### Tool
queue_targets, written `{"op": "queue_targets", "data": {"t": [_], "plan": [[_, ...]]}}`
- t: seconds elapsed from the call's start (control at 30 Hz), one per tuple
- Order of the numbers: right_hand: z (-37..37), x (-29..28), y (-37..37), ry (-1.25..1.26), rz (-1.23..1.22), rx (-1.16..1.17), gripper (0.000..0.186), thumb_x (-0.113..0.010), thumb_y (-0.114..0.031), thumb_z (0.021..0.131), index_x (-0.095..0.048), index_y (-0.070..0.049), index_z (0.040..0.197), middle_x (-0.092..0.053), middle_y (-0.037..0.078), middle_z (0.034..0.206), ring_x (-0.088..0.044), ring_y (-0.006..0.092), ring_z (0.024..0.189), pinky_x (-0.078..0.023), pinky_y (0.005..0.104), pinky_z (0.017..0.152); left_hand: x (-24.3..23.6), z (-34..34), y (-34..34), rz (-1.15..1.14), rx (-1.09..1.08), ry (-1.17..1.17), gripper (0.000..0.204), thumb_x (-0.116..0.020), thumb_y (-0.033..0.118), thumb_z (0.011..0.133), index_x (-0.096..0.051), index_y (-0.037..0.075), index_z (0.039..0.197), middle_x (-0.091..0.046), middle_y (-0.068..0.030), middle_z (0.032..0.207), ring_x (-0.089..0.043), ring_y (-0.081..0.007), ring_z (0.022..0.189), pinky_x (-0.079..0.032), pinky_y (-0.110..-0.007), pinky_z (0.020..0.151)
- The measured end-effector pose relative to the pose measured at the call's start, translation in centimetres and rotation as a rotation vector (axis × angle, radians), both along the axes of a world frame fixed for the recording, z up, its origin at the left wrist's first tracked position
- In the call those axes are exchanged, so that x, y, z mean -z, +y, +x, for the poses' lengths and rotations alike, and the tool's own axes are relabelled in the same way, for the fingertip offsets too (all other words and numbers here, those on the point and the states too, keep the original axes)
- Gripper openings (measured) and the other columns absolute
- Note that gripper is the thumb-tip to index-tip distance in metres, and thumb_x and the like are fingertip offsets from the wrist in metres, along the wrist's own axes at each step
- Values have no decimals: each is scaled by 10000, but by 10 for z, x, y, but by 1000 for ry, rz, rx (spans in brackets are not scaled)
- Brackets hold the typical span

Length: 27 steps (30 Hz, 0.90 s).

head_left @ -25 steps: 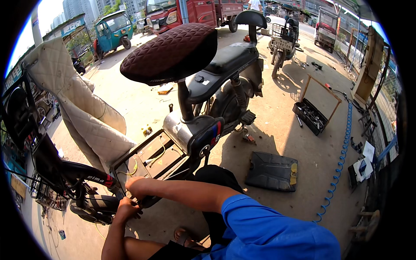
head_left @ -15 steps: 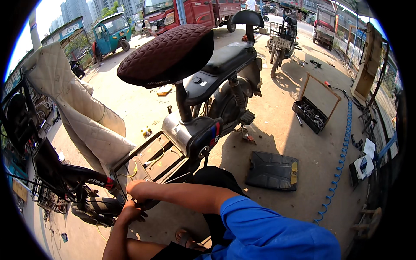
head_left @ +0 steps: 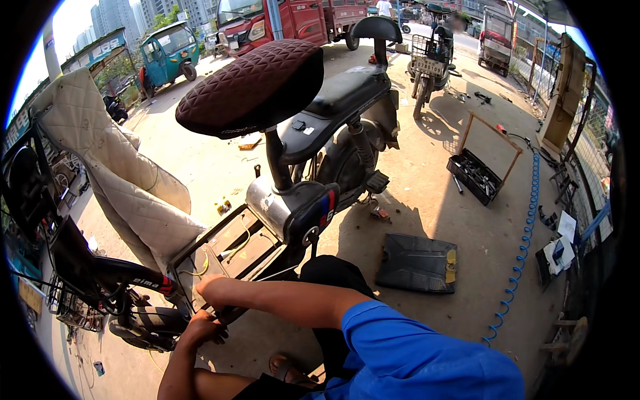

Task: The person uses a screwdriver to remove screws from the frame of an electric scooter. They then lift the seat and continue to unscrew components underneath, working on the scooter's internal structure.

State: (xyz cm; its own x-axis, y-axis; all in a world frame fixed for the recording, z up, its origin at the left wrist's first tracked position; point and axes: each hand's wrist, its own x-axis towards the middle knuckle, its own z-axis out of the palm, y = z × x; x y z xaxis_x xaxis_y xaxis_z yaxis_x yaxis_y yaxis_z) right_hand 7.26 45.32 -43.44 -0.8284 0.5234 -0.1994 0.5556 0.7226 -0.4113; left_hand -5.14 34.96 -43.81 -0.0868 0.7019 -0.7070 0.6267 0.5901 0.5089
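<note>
An electric scooter (head_left: 330,137) stands in front of me, its floor compartment (head_left: 223,270) uncovered. Inside sit battery tops with yellow wiring (head_left: 202,267) and a pale cable (head_left: 237,248). At the compartment's near front corner my right hand (head_left: 215,291) bends over the rim, its fingers curled downward and mostly hidden. Just below it, against the outer side, my left hand (head_left: 204,328) is closed with curled fingers. The two hands almost touch; whatever they grip is too small or covered to make out. The scooter's front wheel (head_left: 157,319) lies left of them.
A black floor cover (head_left: 417,263) lies on the ground to the right. Beyond it are an open toolbox (head_left: 477,175) and a coiled blue air hose (head_left: 525,250). A quilted wind guard (head_left: 123,167) drapes at the left. Parked vehicles, including a red truck (head_left: 293,23), stand behind.
Both hands stay at the same corner with barely any movement. The whole view has shifted slightly.
</note>
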Motion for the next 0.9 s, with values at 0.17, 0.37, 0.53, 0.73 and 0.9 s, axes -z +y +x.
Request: {"op": "queue_targets", "data": {"t": [0.17, 0.37, 0.53, 0.73, 0.9], "plan": [[1, -5, -4, -22, -3, -4, 540, -882, -137, 635, -708, -33, 1135, -667, 197, 1190, -653, 330, 1145, -557, 394, 925, 4, -7, -2, 40, 66, -35, 142, -691, 42, 867, -696, -75, 949, -743, -158, 806, -729, -230, 643, -588, -337, 599], [6, -3, -2, -6, 10, -27, 505, -875, -150, 645, -715, -26, 1108, -674, 210, 1169, -653, 336, 1142, -556, 399, 925, 3, -2, -3, 101, 87, -81, 153, -706, -36, 814, -674, -64, 962, -740, -157, 815, -732, -235, 658, -588, -346, 605], [8, -2, -2, 28, 0, -46, 473, -861, -163, 665, -718, -25, 1095, -676, 214, 1159, -656, 344, 1127, -562, 407, 907, -3, 6, -4, 108, 33, -137, 194, -704, -49, 816, -647, -92, 997, -724, -186, 828, -731, -279, 669, -610, -389, 611], [13, 1, 0, 49, 54, -41, 513, -881, -203, 633, -719, -28, 1087, -692, 204, 1102, -673, 335, 1092, -573, 407, 876, -8, 6, -6, 126, -89, -286, 126, -665, -77, 867, -635, -104, 986, -711, -187, 836, -730, -301, 681, -613, -389, 604], [19, -5, -6, 73, 105, -35, 524, -894, -247, 599, -731, -30, 1048, -713, 192, 1027, -687, 328, 1054, -577, 396, 863, 1, -6, -10, 170, -112, -380, 94, -653, -78, 888, -638, -95, 980, -711, -178, 835, -728, -284, 688, -607, -369, 596]]}}
